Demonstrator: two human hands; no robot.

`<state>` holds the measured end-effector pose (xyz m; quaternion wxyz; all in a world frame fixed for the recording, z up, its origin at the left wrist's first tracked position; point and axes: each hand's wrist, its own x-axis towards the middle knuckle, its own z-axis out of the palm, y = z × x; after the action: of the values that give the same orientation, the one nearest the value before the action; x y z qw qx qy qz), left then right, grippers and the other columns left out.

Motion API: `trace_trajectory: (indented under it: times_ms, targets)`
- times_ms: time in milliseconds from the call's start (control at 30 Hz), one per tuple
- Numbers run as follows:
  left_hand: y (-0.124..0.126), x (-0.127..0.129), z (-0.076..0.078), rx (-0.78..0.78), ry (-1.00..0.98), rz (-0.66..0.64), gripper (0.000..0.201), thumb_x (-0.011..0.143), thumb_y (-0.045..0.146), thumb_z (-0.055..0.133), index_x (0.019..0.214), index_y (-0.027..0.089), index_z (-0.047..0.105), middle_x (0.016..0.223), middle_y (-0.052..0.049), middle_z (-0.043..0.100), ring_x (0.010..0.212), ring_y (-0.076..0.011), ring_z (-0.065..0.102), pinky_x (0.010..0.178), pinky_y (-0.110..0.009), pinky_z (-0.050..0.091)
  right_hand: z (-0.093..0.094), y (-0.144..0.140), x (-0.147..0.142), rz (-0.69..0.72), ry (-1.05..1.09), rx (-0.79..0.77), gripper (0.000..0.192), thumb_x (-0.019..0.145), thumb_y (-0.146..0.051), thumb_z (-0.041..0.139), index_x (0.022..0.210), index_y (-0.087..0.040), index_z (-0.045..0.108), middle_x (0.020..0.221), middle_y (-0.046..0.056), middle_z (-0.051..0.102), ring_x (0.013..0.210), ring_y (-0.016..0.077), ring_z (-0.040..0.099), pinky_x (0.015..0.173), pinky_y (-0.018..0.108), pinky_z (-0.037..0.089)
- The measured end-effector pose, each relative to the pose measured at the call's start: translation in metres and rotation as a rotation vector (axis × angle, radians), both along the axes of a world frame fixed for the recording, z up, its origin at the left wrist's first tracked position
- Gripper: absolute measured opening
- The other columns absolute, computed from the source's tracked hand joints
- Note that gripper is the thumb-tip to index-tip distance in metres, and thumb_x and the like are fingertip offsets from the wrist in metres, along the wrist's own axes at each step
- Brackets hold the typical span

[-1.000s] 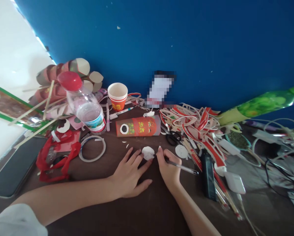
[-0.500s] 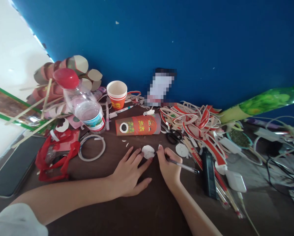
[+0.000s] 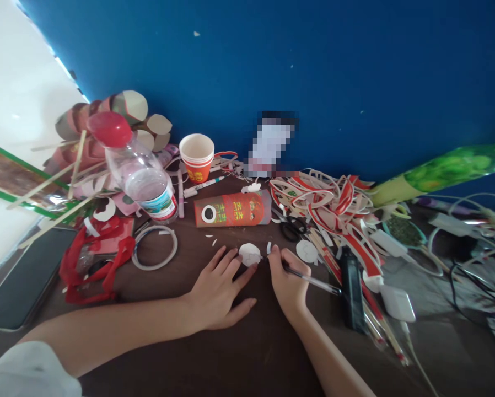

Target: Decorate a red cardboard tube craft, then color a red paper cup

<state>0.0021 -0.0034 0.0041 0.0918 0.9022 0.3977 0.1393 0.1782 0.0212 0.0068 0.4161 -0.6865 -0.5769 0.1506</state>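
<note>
My left hand point(image 3: 220, 292) lies flat on the brown table point(image 3: 239, 358), fingers spread, with its fingertips pressing the edge of a small white paper disc point(image 3: 249, 254). My right hand point(image 3: 289, 281) grips a pen point(image 3: 313, 282) whose tip meets the disc's right side. Just behind the disc lies an orange paper cup point(image 3: 232, 209) on its side, a white ring stuck on its wall. A second white disc point(image 3: 306, 251) rests to the right of my right hand.
A clear bottle with a red cap point(image 3: 135, 171), an upright orange cup point(image 3: 197, 157), a tape ring point(image 3: 154, 247), scissors point(image 3: 291, 227), a heap of red-and-white cup strips point(image 3: 334, 207), a dark phone point(image 3: 18, 281), a black lighter-like stick point(image 3: 349, 289) and cables point(image 3: 471, 253) crowd the table.
My right hand with the pen has shifted slightly right and its pen end dropped lower. The left hand and the disc stay where they were.
</note>
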Motion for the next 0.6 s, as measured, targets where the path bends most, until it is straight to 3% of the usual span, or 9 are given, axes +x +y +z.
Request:
trace_trajectory:
  times_ms: [333,500,600]
  targets:
    - [-0.0007,0.0000,0.0004,0.005,-0.007,0.001,0.059,0.092,0.054,0.041,0.140,0.020,0.045,0.130,-0.013,0.054,0.132,-0.0320,0.044,0.115,-0.051,0.029,0.0005,-0.0020,0.0015,0.003,0.023,-0.005,0.046,0.085,-0.028,0.051,0.047,-0.021,0.026,0.046,-0.008,0.022,0.045,0.0069,0.024,0.044,0.024,0.022]
    - [-0.0006,-0.0002,-0.0001,0.015,-0.002,-0.002,0.060,0.092,0.053,0.040,0.141,0.019,0.042,0.131,-0.013,0.055,0.131,-0.0315,0.045,0.115,-0.051,0.029,0.0035,-0.0035,0.0036,-0.004,0.070,-0.020,0.044,0.087,-0.030,0.052,0.045,-0.020,0.040,0.042,-0.006,0.037,0.043,0.0081,0.034,0.045,0.024,0.028]
    - [-0.0012,0.0002,-0.0023,0.034,-0.012,-0.002,0.063,0.093,0.053,0.038,0.137,0.009,0.046,0.133,-0.016,0.055,0.132,-0.0315,0.044,0.118,-0.049,0.024,0.0059,-0.0051,0.0038,-0.043,0.164,0.010,0.044,0.089,-0.034,0.052,0.048,-0.019,0.048,0.040,-0.005,0.041,0.041,0.0085,0.038,0.044,0.023,0.031]
